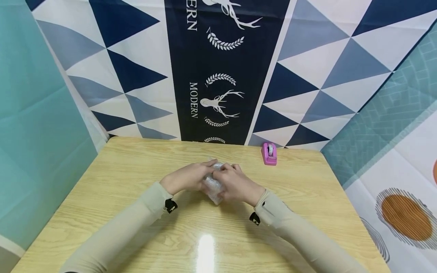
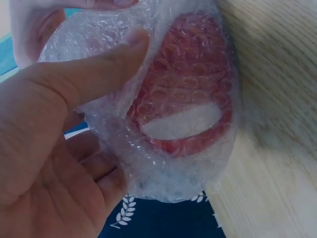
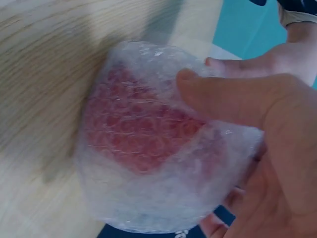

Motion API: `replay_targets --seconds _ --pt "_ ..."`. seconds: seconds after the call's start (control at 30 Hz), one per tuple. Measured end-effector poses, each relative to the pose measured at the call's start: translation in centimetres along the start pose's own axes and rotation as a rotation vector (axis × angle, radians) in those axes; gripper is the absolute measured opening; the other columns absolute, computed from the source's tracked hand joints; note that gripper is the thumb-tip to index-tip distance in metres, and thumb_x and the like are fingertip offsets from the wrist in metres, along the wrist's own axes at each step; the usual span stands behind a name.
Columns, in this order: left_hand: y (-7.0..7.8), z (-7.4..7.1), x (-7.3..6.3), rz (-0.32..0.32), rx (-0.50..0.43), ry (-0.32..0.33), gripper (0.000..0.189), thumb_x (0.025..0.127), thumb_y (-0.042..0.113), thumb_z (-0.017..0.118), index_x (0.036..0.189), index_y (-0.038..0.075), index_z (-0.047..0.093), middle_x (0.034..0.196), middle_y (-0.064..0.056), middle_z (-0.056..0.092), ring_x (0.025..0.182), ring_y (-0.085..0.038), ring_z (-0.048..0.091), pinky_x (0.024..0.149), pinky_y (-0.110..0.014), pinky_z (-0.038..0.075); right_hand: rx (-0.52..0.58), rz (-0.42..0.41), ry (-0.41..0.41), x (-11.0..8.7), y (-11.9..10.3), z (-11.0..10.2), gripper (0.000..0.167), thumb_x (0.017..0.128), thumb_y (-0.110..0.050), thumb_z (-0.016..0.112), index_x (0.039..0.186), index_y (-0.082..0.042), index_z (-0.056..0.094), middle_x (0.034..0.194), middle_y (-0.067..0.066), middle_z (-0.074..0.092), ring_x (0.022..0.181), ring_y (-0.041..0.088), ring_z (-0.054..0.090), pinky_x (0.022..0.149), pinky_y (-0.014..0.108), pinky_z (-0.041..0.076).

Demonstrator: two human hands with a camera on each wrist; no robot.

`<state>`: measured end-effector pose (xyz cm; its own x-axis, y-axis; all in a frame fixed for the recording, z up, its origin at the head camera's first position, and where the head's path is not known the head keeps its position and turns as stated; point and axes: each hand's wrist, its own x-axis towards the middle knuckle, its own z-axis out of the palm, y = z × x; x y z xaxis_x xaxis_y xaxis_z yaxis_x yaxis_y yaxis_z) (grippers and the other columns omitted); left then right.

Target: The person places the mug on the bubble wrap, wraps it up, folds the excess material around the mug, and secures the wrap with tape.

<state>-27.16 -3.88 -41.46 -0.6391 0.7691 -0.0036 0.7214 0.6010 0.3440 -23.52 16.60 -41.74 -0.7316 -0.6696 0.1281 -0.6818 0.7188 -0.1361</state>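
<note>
Both hands hold a bundle of clear bubble wrap [image 1: 213,184] low over the wooden table. Through the plastic shows a red thing [image 2: 190,64] with a pale oval [image 2: 183,123] at one end; its kind cannot be made out. My left hand [image 1: 189,177] grips the bundle from the left, thumb lying over a fold of the wrap and fingers curled behind. From the other side my right hand [image 1: 237,184] grips it, its thumb pressing on the wrap in the right wrist view. The wrapping hides the far side of the red thing.
A pink tape dispenser [image 1: 269,154] with a roll of tape stands near the back edge of the wooden table [image 1: 143,235], right of the hands. Behind the table hangs a patterned cloth [image 1: 218,60]; more cloth hangs at both sides.
</note>
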Motion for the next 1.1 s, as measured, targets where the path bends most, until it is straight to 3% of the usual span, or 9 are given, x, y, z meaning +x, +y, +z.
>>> replay_targets --seconds 0.13,0.4,0.63,0.77,0.93,1.1 --pt "0.1 0.0 0.1 -0.012 0.006 0.0 0.07 0.08 0.028 0.088 0.144 0.022 0.061 0.167 -0.016 0.029 0.145 -0.036 0.046 0.117 -0.045 0.041 -0.064 -0.011 0.003 0.0 -0.3 -0.3 0.055 0.068 -0.025 0.095 0.113 -0.012 0.067 0.112 0.007 0.075 0.116 0.031 0.062 0.095 0.051 0.047" --pt "0.7 0.3 0.5 -0.048 0.006 0.027 0.084 0.076 0.019 0.091 0.151 0.015 0.053 0.163 -0.023 0.034 0.14 -0.04 0.05 0.116 -0.046 0.043 -0.095 0.032 -0.056 0.0 -0.5 -0.4 0.06 0.07 -0.029 0.095 0.119 -0.009 0.068 0.117 0.008 0.075 0.119 0.032 0.062 0.099 0.051 0.047" --pt "-0.3 0.8 0.1 -0.022 -0.063 0.033 0.064 0.078 0.026 0.089 0.136 0.013 0.066 0.166 -0.028 0.019 0.155 -0.046 0.02 0.124 -0.057 0.024 -0.028 0.056 -0.02 -0.3 0.1 0.1 0.058 0.072 -0.023 0.093 0.124 -0.012 0.069 0.124 0.006 0.073 0.124 0.031 0.061 0.103 0.054 0.043" --pt "-1.5 0.7 -0.5 0.021 -0.096 0.039 0.068 0.08 0.027 0.088 0.139 0.01 0.06 0.168 -0.025 0.018 0.157 -0.045 0.014 0.125 -0.056 0.021 -0.032 0.03 -0.003 -0.3 0.1 0.2 0.053 0.073 -0.024 0.093 0.12 -0.012 0.07 0.123 0.006 0.074 0.125 0.031 0.061 0.102 0.055 0.043" --pt "-2.0 -0.1 -1.5 0.083 -0.122 0.1 0.071 0.084 0.037 0.084 0.144 0.011 0.055 0.168 -0.016 0.028 0.156 -0.039 0.024 0.124 -0.053 0.027 -0.042 0.039 -0.003 -0.4 0.1 0.3 0.052 0.074 -0.027 0.092 0.119 -0.013 0.07 0.123 0.005 0.074 0.127 0.031 0.06 0.104 0.056 0.042" --pt "-1.1 -1.1 -2.3 0.242 -0.13 0.26 0.055 0.092 0.039 0.077 0.134 0.006 0.064 0.148 -0.013 0.059 0.14 -0.027 0.054 0.117 -0.043 0.044 -0.051 0.031 0.005 -0.5 0.2 0.4 0.051 0.075 -0.029 0.092 0.117 -0.012 0.07 0.12 0.005 0.074 0.126 0.031 0.059 0.104 0.058 0.043"
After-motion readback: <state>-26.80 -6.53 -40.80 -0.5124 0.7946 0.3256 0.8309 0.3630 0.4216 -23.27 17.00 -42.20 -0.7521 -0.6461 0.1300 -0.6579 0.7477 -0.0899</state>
